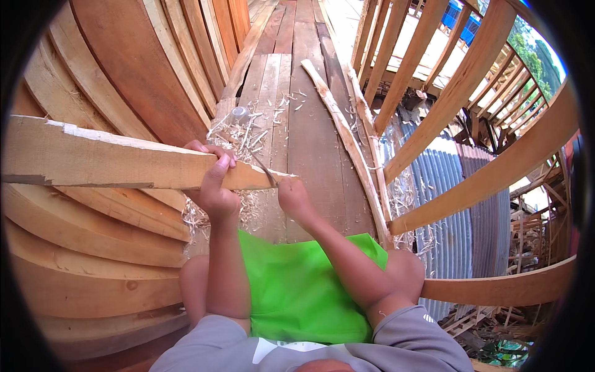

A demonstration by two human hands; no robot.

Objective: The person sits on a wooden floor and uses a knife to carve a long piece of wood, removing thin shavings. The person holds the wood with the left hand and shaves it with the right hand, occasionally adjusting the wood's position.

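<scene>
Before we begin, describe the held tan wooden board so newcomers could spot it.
Find the brown wooden planks at left. Before them a long, tan wooden board crosses, gripped by the left hand. Its ragged whitish upper edge distinguishes it from them.

Seated in front of me, the person wraps the left hand around a long, pale wooden plank, while the right hand grips a thin, dark blade at its narrow end. Curled, cream-coloured wood shavings litter the brown plank floor around a small, clear cup.
</scene>
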